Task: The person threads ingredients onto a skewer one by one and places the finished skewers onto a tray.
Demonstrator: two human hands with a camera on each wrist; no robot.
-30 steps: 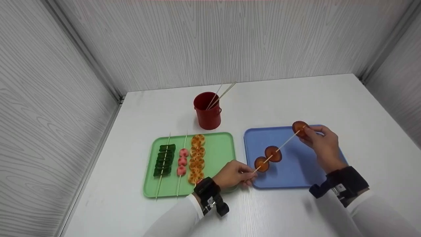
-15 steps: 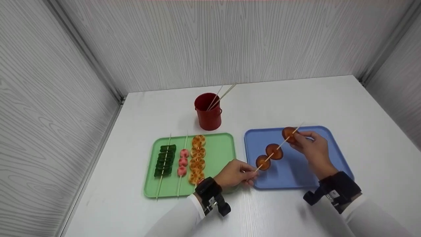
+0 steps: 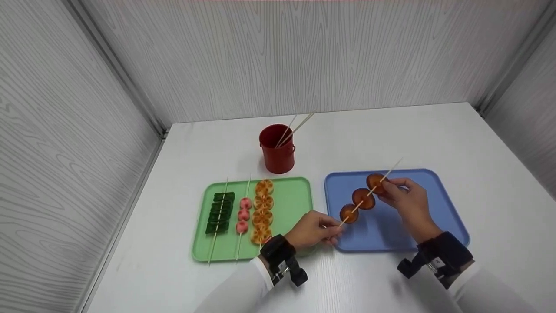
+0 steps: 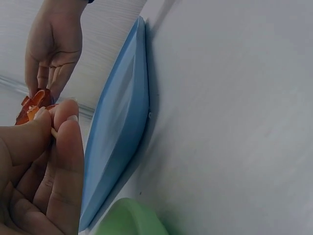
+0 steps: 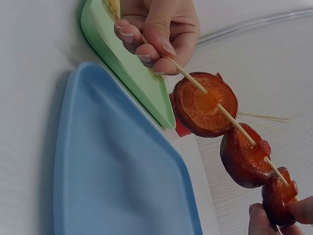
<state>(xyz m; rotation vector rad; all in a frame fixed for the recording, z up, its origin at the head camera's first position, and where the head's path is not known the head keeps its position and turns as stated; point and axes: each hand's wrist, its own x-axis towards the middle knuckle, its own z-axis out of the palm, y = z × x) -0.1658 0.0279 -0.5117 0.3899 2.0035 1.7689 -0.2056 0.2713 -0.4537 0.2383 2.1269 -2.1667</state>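
Observation:
My left hand (image 3: 313, 229) pinches the lower end of a thin wooden skewer (image 3: 394, 166), which slants up to the right over a blue tray (image 3: 438, 221). Threaded on it are three brown, round mushroom caps. The lowest cap (image 3: 349, 214) sits just above my left fingertips, and the middle cap (image 3: 360, 201) comes right after it. Between thumb and fingers, my right hand (image 3: 410, 202) pinches the top cap (image 5: 277, 203), close against the middle one in the right wrist view. Beyond this cap the bare skewer tip sticks out. In the left wrist view my left fingers hide most of the skewer.
To the left lies a green tray (image 3: 289, 195) with three loaded skewers: dark green folded pieces (image 3: 220, 212), pink balls (image 3: 243, 214) and lotus root slices (image 3: 262, 216). Behind it stands a red bucket (image 3: 278, 158) holding a few bare skewers (image 3: 299, 126). Walls rise behind and at the sides.
My right hand has slid the top mushroom cap down the skewer, towards my left hand. More of the tip now shows above it. The left hand keeps its hold, nearly still.

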